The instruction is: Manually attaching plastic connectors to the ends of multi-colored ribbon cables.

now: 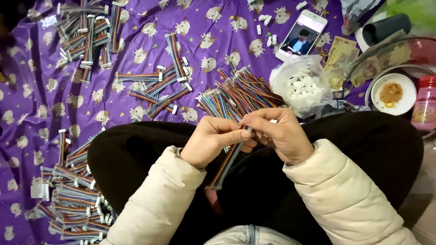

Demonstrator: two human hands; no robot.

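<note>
**Both hands pinch a striped ribbon cable over the lap**

Far left of the fingers, below the left sleeve, a heap of finished cables (75, 199) with white plugs lies on the purple sheet (27, 90); another heap (86, 34) lies at the top left corner. Above the left hand (213, 140), a few loose cables (161, 88) lie scattered. The left fingers are clenched around a ribbon cable (225, 165), which hangs down from them across the dark trousers (136, 154). The right hand (279, 134) meets the left, its fingertips pinching the cable's top end, apparently with a small white plug. Just above both sets of fingers lies a bundle of bare wires (238, 95). Up and right of the right fingers sits a clear bag of white plugs (302, 86), then a lit phone (302, 36), some banknotes (343, 59), a white bowl (393, 94) and a red-lidded jar (424, 104).
</note>
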